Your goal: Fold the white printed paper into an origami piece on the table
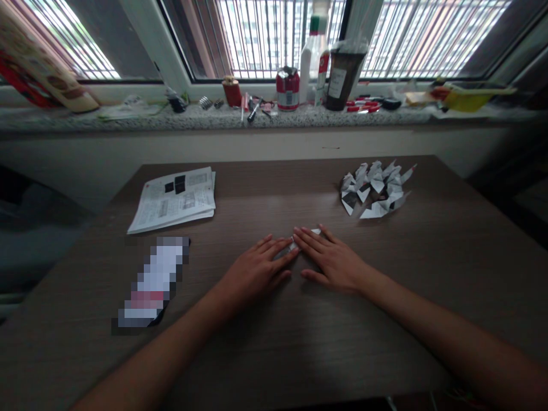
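Note:
A small piece of folded printed paper (315,231) lies on the brown table (240,354), mostly covered by my two hands. My left hand (262,264) rests flat on its left part with the fingers stretched out. From the other side, my right hand (333,258) lies flat over the paper's right part, its fingers extended and its thumb apart. The fingertips of both hands nearly meet over the paper. How the paper is folded underneath is hidden.
A stack of printed sheets (180,200) lies at the back left, with a blurred-out phone-like object (154,279) nearer me. Several folded paper pieces (377,185) stand clustered at the back right. Behind, a stone windowsill (214,120) holds a red can (287,88), a dark drink cup (342,77) and small tools.

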Available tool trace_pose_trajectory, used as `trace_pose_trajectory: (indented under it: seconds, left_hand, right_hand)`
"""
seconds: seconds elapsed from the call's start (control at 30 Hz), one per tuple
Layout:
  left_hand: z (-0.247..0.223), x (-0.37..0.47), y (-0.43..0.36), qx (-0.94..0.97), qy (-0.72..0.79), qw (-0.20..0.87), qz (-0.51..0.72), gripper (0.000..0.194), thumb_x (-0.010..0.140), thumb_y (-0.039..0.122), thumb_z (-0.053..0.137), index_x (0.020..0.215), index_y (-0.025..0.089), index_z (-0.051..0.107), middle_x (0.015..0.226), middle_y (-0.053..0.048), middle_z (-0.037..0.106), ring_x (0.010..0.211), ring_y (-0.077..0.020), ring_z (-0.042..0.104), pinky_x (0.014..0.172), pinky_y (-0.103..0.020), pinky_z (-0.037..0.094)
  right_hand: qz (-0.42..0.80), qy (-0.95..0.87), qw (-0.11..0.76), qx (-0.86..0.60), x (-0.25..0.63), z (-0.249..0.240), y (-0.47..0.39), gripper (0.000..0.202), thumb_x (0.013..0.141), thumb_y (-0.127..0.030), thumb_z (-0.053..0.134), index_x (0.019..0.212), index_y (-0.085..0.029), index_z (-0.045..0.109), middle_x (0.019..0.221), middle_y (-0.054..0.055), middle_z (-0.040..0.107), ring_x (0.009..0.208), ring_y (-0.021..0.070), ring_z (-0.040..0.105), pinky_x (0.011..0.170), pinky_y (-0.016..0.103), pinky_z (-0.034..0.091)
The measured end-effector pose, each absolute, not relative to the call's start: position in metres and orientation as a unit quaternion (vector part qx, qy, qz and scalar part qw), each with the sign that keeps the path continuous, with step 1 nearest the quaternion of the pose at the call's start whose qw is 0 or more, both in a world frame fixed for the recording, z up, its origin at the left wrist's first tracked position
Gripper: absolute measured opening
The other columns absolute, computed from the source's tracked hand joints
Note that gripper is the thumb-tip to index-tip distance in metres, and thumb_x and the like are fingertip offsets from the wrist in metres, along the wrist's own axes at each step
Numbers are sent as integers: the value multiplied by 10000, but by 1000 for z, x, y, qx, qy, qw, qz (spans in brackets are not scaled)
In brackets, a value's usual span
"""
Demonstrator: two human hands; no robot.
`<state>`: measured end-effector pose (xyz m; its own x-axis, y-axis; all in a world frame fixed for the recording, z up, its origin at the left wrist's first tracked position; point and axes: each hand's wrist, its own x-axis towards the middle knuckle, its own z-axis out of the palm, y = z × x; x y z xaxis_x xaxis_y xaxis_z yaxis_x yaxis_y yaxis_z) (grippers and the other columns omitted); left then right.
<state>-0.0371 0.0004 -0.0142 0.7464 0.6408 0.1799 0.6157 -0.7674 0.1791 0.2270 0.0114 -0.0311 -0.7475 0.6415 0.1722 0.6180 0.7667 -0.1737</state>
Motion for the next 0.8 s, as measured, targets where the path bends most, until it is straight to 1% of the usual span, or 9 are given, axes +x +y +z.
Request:
trace_pose_trajectory:
  seconds: [0.1, 0.2, 0.3, 0.43, 0.6, 0.8]
  left_hand:
    - [-14, -36, -1, 934, 337, 46, 112, 493, 1051, 399, 521, 1523, 265, 465, 1575, -95, 472, 1460, -273, 440, 1226, -480, 337]
    - [-13, -34, -4, 932, 345, 43, 105, 501, 1055, 400, 511, 1526, 240, 455, 1591, -117, 449, 1486, -279, 403, 1216, -479, 351]
    - [-12, -33, -5, 928, 353, 52, 108, 501, 1055, 407, 509, 1524, 240, 451, 1581, -118, 463, 1471, -284, 426, 1196, -484, 379]
    - [-13, -33, -5, 927, 353, 54, 115, 494, 1044, 413, 531, 1507, 251, 473, 1566, -111, 485, 1457, -290, 445, 1196, -490, 378]
    - [-14, -34, -4, 929, 350, 37, 112, 499, 1026, 401, 571, 1500, 274, 481, 1566, -104, 483, 1441, -304, 461, 1196, -498, 378]
    - [-11, -33, -3, 929, 351, 31, 112, 479, 1026, 395, 569, 1485, 278, 499, 1551, -102, 498, 1419, -303, 484, 1196, -503, 375]
  right_hand:
    - [67, -933, 99, -340, 229, -33, 13, 808, 1029, -616, 420, 1654, -196, 130, 1687, 124, 232, 1562, 262, 226, 1280, 517, 171]
    - [73, -932, 91, -343, 229, -34, 14, 795, 1034, -619, 404, 1653, -194, 145, 1690, 119, 225, 1565, 255, 218, 1283, 510, 171]
    - [74, -931, 94, -344, 229, -34, 14, 767, 1044, -603, 394, 1654, -211, 144, 1690, 105, 226, 1559, 253, 236, 1284, 504, 177]
    - [60, -924, 105, -362, 233, -35, 17, 730, 1062, -548, 392, 1658, -244, 100, 1687, 86, 232, 1547, 256, 267, 1273, 506, 220]
    - [34, -908, 109, -404, 242, -38, 21, 723, 1075, -513, 371, 1660, -253, 35, 1683, 85, 244, 1543, 267, 275, 1252, 528, 263]
    - [16, -908, 111, -403, 240, -33, 21, 769, 1063, -548, 382, 1659, -239, 6, 1678, 105, 261, 1553, 273, 252, 1269, 567, 173]
